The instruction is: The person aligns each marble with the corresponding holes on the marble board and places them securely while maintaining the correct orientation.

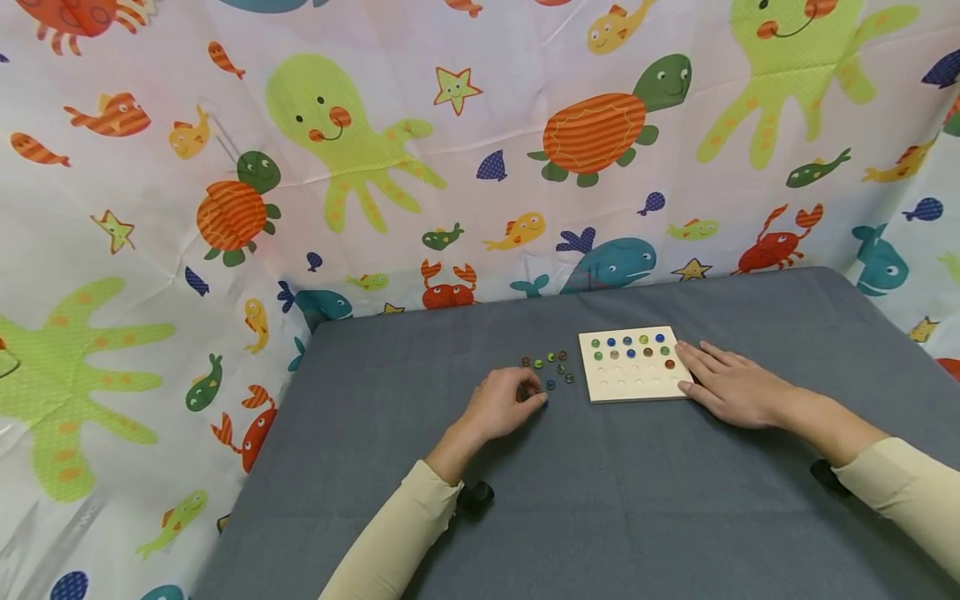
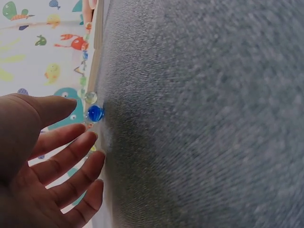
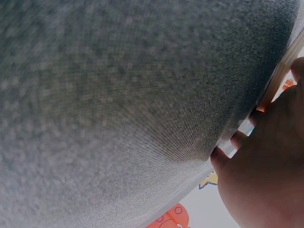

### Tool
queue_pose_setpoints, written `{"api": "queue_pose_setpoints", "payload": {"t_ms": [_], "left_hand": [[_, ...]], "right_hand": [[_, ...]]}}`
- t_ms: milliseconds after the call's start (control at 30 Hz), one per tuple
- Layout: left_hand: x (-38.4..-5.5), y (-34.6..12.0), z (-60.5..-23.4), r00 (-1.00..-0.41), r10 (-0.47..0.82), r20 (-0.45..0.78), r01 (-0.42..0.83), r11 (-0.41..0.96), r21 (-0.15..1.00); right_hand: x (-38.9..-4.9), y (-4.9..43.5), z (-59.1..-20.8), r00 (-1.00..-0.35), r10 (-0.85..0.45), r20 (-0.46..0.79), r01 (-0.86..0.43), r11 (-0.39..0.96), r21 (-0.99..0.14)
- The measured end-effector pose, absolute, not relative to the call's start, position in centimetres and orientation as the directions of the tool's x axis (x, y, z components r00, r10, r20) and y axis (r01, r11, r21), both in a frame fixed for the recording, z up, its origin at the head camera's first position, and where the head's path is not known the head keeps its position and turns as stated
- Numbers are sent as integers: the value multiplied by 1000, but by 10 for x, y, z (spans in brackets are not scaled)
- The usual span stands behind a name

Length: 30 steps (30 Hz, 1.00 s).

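Note:
My left hand [image 1: 504, 403] is low over the cloth beside a loose group of small glass marbles [image 1: 561, 368]. In the left wrist view a blue marble [image 2: 95, 113] lies just past the thumb and fingertips, which stand apart; a clear marble [image 2: 90, 98] sits behind it. A pale board [image 1: 633, 388] with rows of round hollows is to the right. Marbles fill its two far rows, and one reddish-brown marble [image 1: 670, 364] sits at the right end of the third. My right hand [image 1: 738, 387], fingers extended, rests at the board's right edge.
Grey cloth [image 1: 600, 508] covers the table. Behind and at the sides hangs a white curtain [image 1: 420, 250] printed with sea animals. A dark wrist camera [image 1: 476, 497] sits under the left wrist, and another [image 1: 829, 477] under the right.

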<state>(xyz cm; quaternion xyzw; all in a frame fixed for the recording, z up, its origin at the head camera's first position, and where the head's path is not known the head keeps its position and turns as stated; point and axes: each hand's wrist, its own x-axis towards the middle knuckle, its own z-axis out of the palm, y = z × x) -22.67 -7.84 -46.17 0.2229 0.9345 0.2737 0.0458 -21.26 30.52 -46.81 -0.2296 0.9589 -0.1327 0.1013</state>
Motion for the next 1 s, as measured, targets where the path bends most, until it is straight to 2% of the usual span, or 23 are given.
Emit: {"api": "queue_pose_setpoints", "payload": {"t_ms": [1000], "left_hand": [[-230, -72, -471, -913, 408, -19, 346, 796, 497]], "right_hand": [[-216, 305, -469, -873, -464, -150, -407, 862, -301]]}}
